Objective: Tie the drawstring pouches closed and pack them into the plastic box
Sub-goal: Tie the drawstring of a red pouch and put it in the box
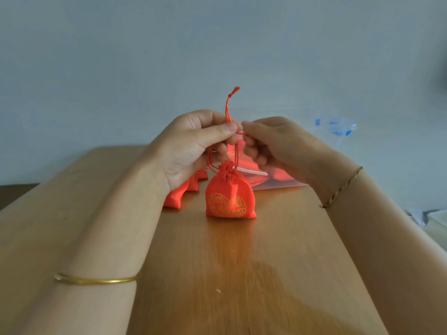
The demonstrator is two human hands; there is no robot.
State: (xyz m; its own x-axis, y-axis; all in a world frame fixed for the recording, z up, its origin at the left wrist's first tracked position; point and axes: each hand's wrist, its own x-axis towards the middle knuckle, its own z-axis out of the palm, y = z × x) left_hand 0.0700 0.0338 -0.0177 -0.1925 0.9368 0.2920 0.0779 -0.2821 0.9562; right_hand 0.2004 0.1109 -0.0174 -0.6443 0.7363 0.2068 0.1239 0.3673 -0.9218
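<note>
We see pouch point(229, 197) upright on table point(242, 274), neck gathered. Left hand point(193, 146) pinches cord point(228, 110) between thumb and forefinger, knotted end sticking up. Right hand point(273, 146), fingers curled, pinches cord just beside. Spare pouches point(182, 193) behind left wrist. Box point(343, 128) behind right hand.

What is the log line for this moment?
tying | left hand pinches drawstring | right hand pinches drawstring | red pouch upright on wooden table

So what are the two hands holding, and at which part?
Both the left hand and right hand pinch the drawstring above the red pouch, not its cloth.
</note>
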